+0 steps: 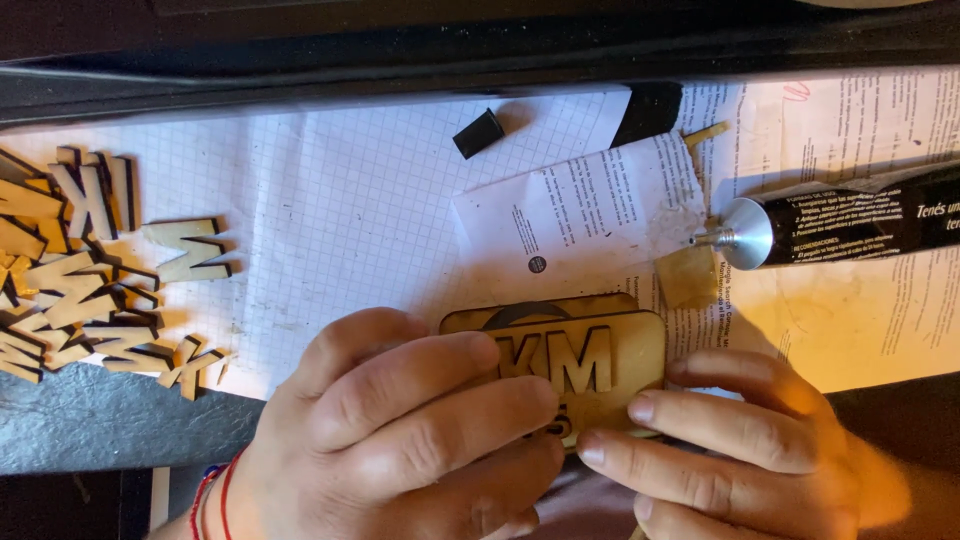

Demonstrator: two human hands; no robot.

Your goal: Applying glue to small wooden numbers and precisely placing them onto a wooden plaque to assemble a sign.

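left hand (pixel 400 430) and right hand (pixel 740 450) pinch a wooden plaque (pixel 590 365) from both sides, steadying its raised letters (glued, perhaps); the open glue tube (pixel 850 225) lies up-right of the plaque, spare letters (pixel 90 270) far left.

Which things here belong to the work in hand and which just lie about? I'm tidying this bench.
In hand: left hand, right hand, wooden plaque, glue tube.
Lying about: loose wooden letters, black cap, printed leaflet, grid paper.
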